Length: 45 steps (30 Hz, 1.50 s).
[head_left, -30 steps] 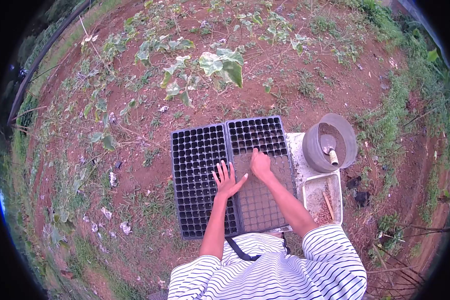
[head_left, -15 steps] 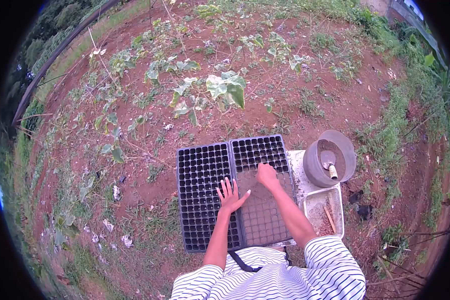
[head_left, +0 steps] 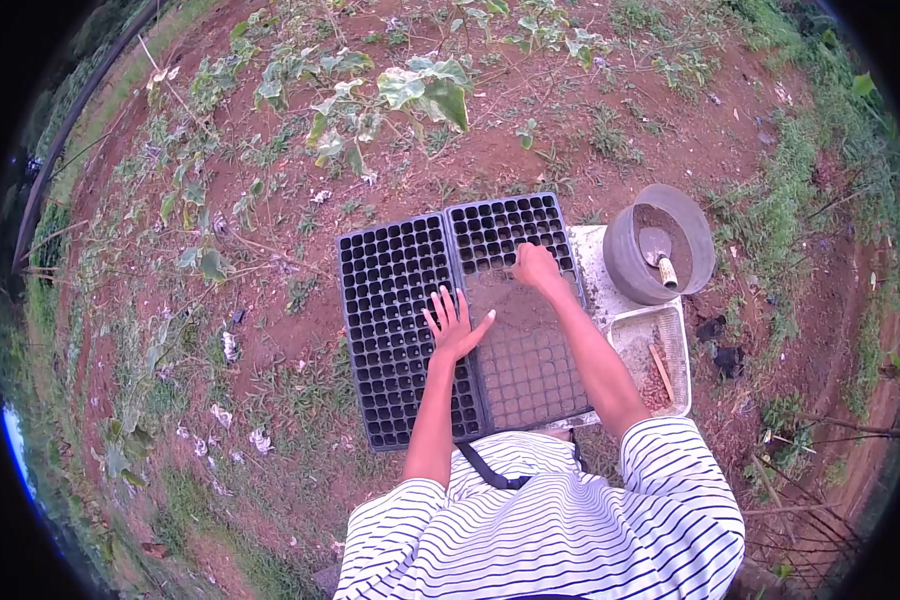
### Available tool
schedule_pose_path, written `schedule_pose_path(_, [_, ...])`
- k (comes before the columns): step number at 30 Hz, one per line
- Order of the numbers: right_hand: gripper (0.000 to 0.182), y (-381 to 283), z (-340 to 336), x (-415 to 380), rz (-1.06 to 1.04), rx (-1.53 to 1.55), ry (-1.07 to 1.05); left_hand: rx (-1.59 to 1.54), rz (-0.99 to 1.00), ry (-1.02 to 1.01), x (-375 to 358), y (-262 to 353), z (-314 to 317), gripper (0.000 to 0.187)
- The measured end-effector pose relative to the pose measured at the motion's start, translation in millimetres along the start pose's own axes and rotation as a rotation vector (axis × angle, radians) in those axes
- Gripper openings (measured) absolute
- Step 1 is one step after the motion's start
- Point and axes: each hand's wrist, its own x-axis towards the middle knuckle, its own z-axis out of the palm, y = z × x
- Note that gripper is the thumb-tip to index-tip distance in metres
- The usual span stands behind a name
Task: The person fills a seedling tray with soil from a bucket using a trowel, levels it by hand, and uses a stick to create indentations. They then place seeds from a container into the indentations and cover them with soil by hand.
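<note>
Two black seedling trays lie side by side. Empty cells fill the left tray [head_left: 395, 330]. Soil covers the lower and middle cells of the right tray [head_left: 530, 370], while its upper rows show dark cells. My left hand [head_left: 455, 328] rests with spread fingers over the inner edges of both trays, holding nothing. My right hand [head_left: 536, 266] is closed, knuckles up, at the upper edge of the soil in the right tray. Whatever its fingers may hold is hidden.
A grey round tub [head_left: 632, 262] at the right holds soil and a trowel [head_left: 664, 266]. Below it, a white basket [head_left: 678, 350] contains small reddish pieces and a wooden stick [head_left: 661, 371]. Leafy plants [head_left: 425, 90] grow beyond the trays.
The whole view has tilted down, so trays, tub and basket appear higher. Both hands keep nearly the same places on the trays, the left spread and the right closed.
</note>
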Motion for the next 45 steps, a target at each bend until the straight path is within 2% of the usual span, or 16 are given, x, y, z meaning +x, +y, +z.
schedule_pose_path(4, [0.021, -4.9, 13.1, -8.1, -0.055, -0.106, -0.041, 0.014, -0.001, 0.011, 2.0, -1.5, 0.8, 0.110])
schedule_pose_path(7, [0.017, -3.4, 34.2, -12.6, -0.020, -0.051, 0.033, -0.002, 0.018, 0.012, 2.5, -3.9, -0.6, 0.109])
schedule_pose_path(10, [0.020, 12.1, 39.7, -8.3, -0.005, 0.106, 0.032, -0.012, 0.016, 0.017, 1.5, -1.5, 1.9, 0.109])
schedule_pose_path(14, [0.024, 14.9, 26.1, -7.8, 0.070, 0.130, -0.018, -0.005, 0.016, 0.031, 3.3, -3.5, 0.9, 0.109])
schedule_pose_path(20, [0.021, 5.0, 28.7, -14.2, -0.043, 0.112, 0.061, 0.010, 0.004, 0.017, 3.1, -2.0, -0.2, 0.107])
schedule_pose_path(22, [0.020, 4.7, 41.5, -15.3, -0.062, -0.030, 0.071, -0.004, 0.017, 0.031, 3.0, -2.4, 1.2, 0.109])
schedule_pose_path(24, [0.022, 5.2, 40.2, -18.1, -0.073, -0.008, 0.067, -0.004, 0.017, 0.028, 3.2, -3.2, 0.6, 0.109])
schedule_pose_path(27, [0.020, -0.7, 29.2, -23.3, -0.050, -0.022, 0.101, -0.011, 0.022, 0.031, 2.0, -2.5, -0.2, 0.109])
schedule_pose_path(29, [0.016, -4.0, 24.5, -22.5, -0.010, 0.199, 0.140, -0.018, 0.019, 0.023, 0.3, -0.2, -2.3, 0.109])
schedule_pose_path(30, [0.016, -4.9, 24.6, -24.1, -0.011, 0.200, 0.140, -0.021, 0.016, 0.017, 0.5, -0.8, -2.5, 0.108])
schedule_pose_path(32, [0.013, -6.1, 25.1, -28.2, -0.101, 0.145, 0.291, -0.017, 0.017, 0.021, 1.2, -1.3, -2.2, 0.108])
schedule_pose_path(35, [0.012, -2.1, 39.2, -20.9, -0.137, 0.131, 0.407, -0.016, 0.014, 0.022, 1.1, -0.9, -1.8, 0.108])
schedule_pose_path(38, [0.009, -2.7, 46.8, -19.6, -0.166, 0.108, 0.463, -0.002, 0.007, 0.018, 2.5, -1.1, -1.1, 0.107])
schedule_pose_path(45, [0.006, 4.5, 58.9, -22.7, -0.270, 0.111, 0.449, 0.031, -0.001, 0.014, 3.7, -1.4, 0.5, 0.106])
